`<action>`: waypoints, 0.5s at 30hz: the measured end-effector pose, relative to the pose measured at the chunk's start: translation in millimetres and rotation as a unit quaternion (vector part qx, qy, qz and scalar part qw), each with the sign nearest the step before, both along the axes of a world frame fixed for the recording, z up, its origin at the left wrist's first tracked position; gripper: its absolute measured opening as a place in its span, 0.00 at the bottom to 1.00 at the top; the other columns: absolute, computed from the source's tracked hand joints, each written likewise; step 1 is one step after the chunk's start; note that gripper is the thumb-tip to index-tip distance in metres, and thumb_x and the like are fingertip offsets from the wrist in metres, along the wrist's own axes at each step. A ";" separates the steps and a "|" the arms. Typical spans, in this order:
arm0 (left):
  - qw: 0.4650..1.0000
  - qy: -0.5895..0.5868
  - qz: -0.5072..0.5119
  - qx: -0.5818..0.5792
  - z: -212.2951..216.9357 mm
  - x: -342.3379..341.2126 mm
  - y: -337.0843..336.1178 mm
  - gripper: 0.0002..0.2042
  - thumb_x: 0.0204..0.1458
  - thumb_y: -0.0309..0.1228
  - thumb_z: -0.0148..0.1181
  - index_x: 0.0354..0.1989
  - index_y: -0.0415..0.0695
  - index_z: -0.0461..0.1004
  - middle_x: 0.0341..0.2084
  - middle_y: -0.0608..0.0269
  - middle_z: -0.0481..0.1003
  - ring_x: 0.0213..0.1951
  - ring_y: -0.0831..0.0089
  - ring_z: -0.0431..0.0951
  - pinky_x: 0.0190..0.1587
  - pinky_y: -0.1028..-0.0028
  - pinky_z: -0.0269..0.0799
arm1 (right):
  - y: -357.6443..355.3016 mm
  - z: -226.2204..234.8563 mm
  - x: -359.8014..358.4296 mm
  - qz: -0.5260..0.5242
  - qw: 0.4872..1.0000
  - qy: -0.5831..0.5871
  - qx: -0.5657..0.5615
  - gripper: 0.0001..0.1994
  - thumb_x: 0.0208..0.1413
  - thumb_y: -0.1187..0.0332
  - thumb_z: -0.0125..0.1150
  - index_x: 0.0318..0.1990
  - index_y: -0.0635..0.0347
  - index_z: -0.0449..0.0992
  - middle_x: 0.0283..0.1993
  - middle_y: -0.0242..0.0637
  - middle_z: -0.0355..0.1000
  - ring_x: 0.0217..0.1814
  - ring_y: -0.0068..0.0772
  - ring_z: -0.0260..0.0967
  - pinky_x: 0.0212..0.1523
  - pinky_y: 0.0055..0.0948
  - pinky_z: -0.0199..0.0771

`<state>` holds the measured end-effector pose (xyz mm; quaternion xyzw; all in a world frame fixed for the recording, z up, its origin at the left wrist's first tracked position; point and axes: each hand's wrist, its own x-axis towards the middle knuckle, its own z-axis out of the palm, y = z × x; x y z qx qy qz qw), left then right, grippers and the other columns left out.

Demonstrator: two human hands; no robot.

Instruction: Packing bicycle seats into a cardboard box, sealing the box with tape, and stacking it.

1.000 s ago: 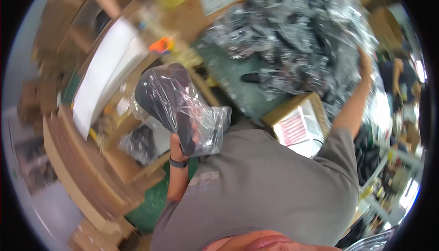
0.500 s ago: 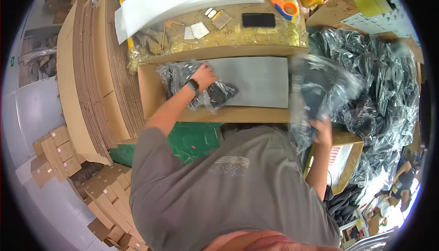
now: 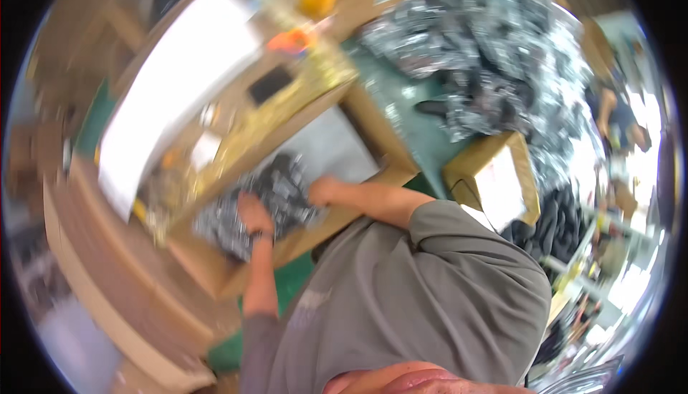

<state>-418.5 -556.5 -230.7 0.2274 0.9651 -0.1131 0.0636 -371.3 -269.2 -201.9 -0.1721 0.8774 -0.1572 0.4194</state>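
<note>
A long cardboard box (image 3: 290, 245) lies in front of me, with a grey sheet (image 3: 344, 139) along its bottom. Black items in clear plastic bags (image 3: 281, 173) fill its left and middle part. My left hand (image 3: 254, 215) is down on the bagged items at the left; motion smears its fingers. At the right edge of the bags, my right hand (image 3: 326, 190) looks closed on a bagged black item, its fingertips hidden in the plastic. What exactly is inside the bags cannot be made out.
Beyond the box is a worktable with a white foam roll (image 3: 183, 86), a black phone (image 3: 271, 84) and an orange tape dispenser (image 3: 290, 40). Many bagged black items (image 3: 494, 57) are heaped at the right, near an open carton (image 3: 466, 179). Flat cardboard (image 3: 107, 265) stands at the left.
My right hand has brought a bagged black item from the right of the box into it. My left hand stays on the bags inside. The view has turned and blurred.
</note>
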 end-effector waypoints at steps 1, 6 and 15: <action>1.000 -0.015 0.010 0.024 25.2 12.9 10.4 0.28 0.61 0.32 0.58 0.70 0.37 0.66 0.72 0.41 0.64 0.75 0.46 0.60 0.77 0.51 0.52 | 23.4 32.9 -3.6 -0.058 0.995 0.030 -0.075 0.12 0.59 0.61 0.62 0.43 0.55 0.86 0.39 0.48 0.83 0.44 0.54 0.82 0.47 0.46 0.82; 0.925 -0.116 0.092 0.350 175.6 58.0 142.3 0.39 0.53 0.28 0.69 0.74 0.36 0.60 0.70 0.39 0.66 0.71 0.43 0.64 0.73 0.53 0.58 | 326.6 289.0 18.1 -0.497 0.699 0.513 0.036 0.09 0.50 0.67 0.64 0.37 0.62 0.83 0.38 0.54 0.80 0.44 0.59 0.78 0.49 0.51 0.79; 0.659 -0.440 -0.086 0.604 276.6 80.9 536.2 0.26 0.64 0.24 0.61 0.70 0.35 0.66 0.59 0.51 0.78 0.60 0.64 0.78 0.63 0.67 0.73 | 667.4 257.4 204.0 -0.717 0.602 0.221 0.273 0.43 0.51 0.69 0.69 0.72 0.64 0.51 0.62 0.63 0.74 0.57 0.67 0.77 0.52 0.57 0.81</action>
